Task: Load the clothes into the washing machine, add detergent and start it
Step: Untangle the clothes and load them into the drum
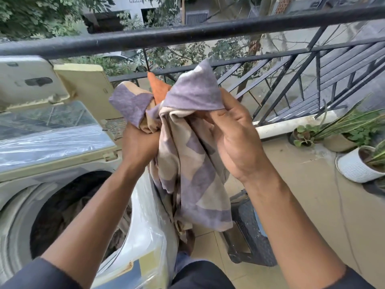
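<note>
From beside the washing machine (62, 184), you can see its lid thrown back and the drum mouth open, with dark clothes already lying inside. The person holds a purple-and-beige cloth (187, 153) up in the air just to the right of the machine, in front of the balcony railing (187, 33). The left hand (139, 142) is fisted tight around a bunched end; the right hand (235, 140) pinches an upper fold between thumb and fingers. The long tail hangs down past the machine's side. To load it cleanly, I'd gather that tail first, swing the bundle left over the drum, then let go low.
</note>
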A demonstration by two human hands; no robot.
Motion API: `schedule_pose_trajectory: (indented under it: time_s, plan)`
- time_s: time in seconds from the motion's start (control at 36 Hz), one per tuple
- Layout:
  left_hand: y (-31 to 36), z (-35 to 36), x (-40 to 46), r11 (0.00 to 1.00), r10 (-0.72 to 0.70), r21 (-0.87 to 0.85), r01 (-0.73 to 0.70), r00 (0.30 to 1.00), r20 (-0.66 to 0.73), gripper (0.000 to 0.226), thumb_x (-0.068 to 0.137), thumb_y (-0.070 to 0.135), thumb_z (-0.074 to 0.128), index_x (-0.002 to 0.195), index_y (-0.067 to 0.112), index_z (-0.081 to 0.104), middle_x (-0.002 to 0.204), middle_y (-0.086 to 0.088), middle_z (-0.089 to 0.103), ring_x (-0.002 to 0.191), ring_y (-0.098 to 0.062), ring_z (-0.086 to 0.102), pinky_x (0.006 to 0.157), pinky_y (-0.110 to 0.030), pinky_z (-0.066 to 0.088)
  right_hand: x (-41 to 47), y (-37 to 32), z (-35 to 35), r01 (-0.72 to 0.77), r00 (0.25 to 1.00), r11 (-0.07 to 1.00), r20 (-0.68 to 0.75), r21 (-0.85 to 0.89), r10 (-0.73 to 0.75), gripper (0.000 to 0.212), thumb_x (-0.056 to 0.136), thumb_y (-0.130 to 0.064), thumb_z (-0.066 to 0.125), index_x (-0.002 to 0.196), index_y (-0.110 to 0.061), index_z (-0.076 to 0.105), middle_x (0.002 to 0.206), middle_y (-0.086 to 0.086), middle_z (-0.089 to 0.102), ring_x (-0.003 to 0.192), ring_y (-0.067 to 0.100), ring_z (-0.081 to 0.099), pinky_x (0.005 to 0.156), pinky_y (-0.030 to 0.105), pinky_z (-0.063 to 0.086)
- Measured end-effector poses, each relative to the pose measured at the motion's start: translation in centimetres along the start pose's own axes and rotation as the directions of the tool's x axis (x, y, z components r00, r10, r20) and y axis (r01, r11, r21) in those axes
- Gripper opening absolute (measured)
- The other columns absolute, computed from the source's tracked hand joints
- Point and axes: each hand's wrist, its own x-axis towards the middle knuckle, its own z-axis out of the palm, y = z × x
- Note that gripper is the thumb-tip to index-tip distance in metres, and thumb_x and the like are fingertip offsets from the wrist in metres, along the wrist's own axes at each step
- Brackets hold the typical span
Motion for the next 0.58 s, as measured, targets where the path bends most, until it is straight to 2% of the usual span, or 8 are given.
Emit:
schedule_pose_trajectory:
  time_s: [0.08,0.17,0.22,0.28,0.36,0.47,0.53,0.58]
  plan:
    - [-0.3,-0.4,0.1,0.992,-0.007,-0.118,0.032,0.978,0.208,0.024,0.062,0.021,0.072,0.085,0.025,0.069,0.066,0.015,0.070,0.063,-0.007,0.066,0.062,-0.031,0.053,0.1,1.1,0.2,-0.060,0.998,0.997,-0.002,-0.038,0.060,0.026,0.107,-0.006,0.046,0.127,-0.005,0.062,0.123,0.015,0.068,0.118,0.029,0.064,0.114,0.049,0.046]
    - [-0.6,-1.6,0.2,0.979,-0.027,-0.161,0.123,0.867,0.497,0.054,0.047,0.015,0.078,0.100,0.011,0.066,0.080,0.002,0.071,0.076,-0.015,0.068,0.073,-0.034,0.055,0.4,2.0,0.1,-0.098,0.995,0.988,-0.017,-0.119,0.097,0.032,0.108,-0.008,0.047,0.135,0.002,0.060,0.132,0.025,0.065,0.124,0.034,0.061,0.119,0.062,0.037]
    - [-0.5,-2.1,0.0,0.978,0.005,-0.162,0.131,0.759,0.651,0.051,0.055,0.009,0.083,0.102,0.014,0.067,0.086,0.007,0.073,0.083,-0.008,0.070,0.080,-0.026,0.057,0.6,2.2,-0.1,-0.146,0.989,0.979,-0.013,-0.142,0.146,0.039,0.108,-0.009,0.045,0.142,0.005,0.056,0.141,0.025,0.061,0.129,0.033,0.059,0.120,0.058,0.037]
    - [-0.2,-1.7,-0.7,0.991,0.027,-0.115,0.075,0.715,0.698,0.041,0.069,0.014,0.085,0.107,0.016,0.070,0.095,0.011,0.079,0.093,-0.004,0.074,0.083,-0.019,0.057,0.8,2.3,-0.2,-0.179,0.982,0.971,0.025,-0.157,0.185,0.044,0.107,-0.010,0.041,0.147,0.005,0.050,0.150,0.026,0.054,0.138,0.035,0.053,0.122,0.056,0.034]
    - [-0.3,-0.1,-1.4,0.997,0.060,-0.074,-0.018,0.795,0.604,0.058,0.069,0.033,0.097,0.119,0.017,0.074,0.115,0.004,0.081,0.113,-0.014,0.075,0.098,-0.032,0.059,0.7,2.5,-0.2,-0.211,0.973,0.970,0.073,-0.118,0.220,0.051,0.104,-0.017,0.037,0.150,0.002,0.049,0.154,0.024,0.050,0.146,0.041,0.044,0.125,0.061,0.028]
    - [-1.8,2.0,-1.6,0.995,0.061,-0.086,-0.041,0.967,0.246,0.051,0.067,0.035,0.101,0.110,0.021,0.078,0.108,0.004,0.082,0.107,-0.014,0.077,0.098,-0.048,0.062,0.4,2.5,-0.4,-0.214,0.966,0.971,0.123,-0.111,0.227,0.056,0.104,-0.024,0.036,0.146,0.011,0.049,0.156,0.022,0.049,0.148,0.033,0.045,0.126,0.050,0.032]
    - [-2.4,2.2,-1.2,0.997,0.058,-0.068,-0.048,0.986,0.154,0.051,0.066,0.042,0.099,0.111,0.027,0.078,0.110,0.005,0.081,0.108,-0.016,0.077,0.097,-0.051,0.061,0.5,2.1,-1.1,-0.217,0.964,0.974,0.145,-0.065,0.225,0.053,0.108,-0.025,0.033,0.140,0.010,0.055,0.143,0.019,0.061,0.135,0.027,0.058,0.114,0.040,0.046]
    - [-3.1,2.0,-0.5,0.997,0.080,-0.030,-0.076,0.985,0.150,0.054,0.067,0.046,0.098,0.116,0.033,0.077,0.114,0.005,0.081,0.112,-0.019,0.076,0.097,-0.054,0.060,0.6,1.8,-2.1,-0.222,0.971,0.975,0.088,-0.009,0.222,0.049,0.109,-0.030,0.035,0.124,0.001,0.069,0.121,0.011,0.074,0.114,0.021,0.069,0.097,0.033,0.053]
